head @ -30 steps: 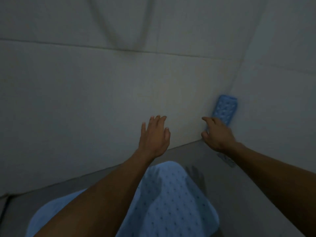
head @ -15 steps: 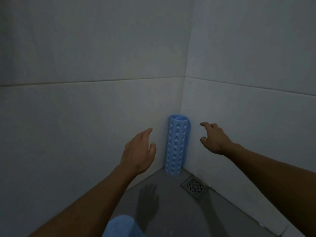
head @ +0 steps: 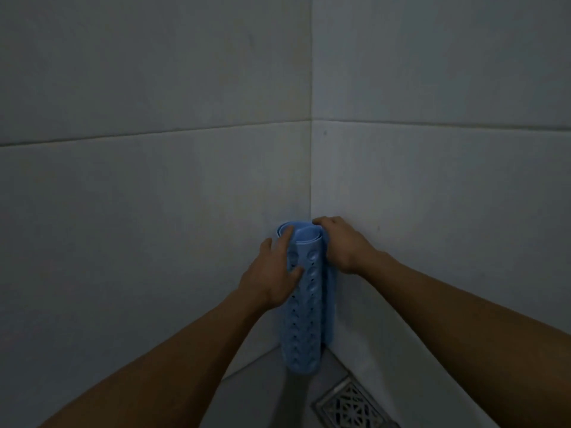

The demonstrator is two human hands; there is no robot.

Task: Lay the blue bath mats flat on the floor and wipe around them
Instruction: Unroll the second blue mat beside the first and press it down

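- Rolled blue bath mat: stands upright in the corner where the two tiled walls meet, its lower end at the floor just beside the floor drain. A loose flap hangs along its right side.
- Left hand: curled round the roll's upper left side, thumb across the front, one finger reaching to the top rim.
- Right hand: grips the top right edge, fingers hooked over the rim against the wall.
- Handling, as a judgement: the perforated, dimpled sheet looks like soft rubber or plastic, light and floppy, not fragile. It will likely spring open or sag once loosened, so two hands near the top give control.
- Where to hold: the free outer edge on the right suits unrolling; the roll body steadies it.
- Caution: the surface may be slick if damp; whether it is wet cannot be told in this dim light.
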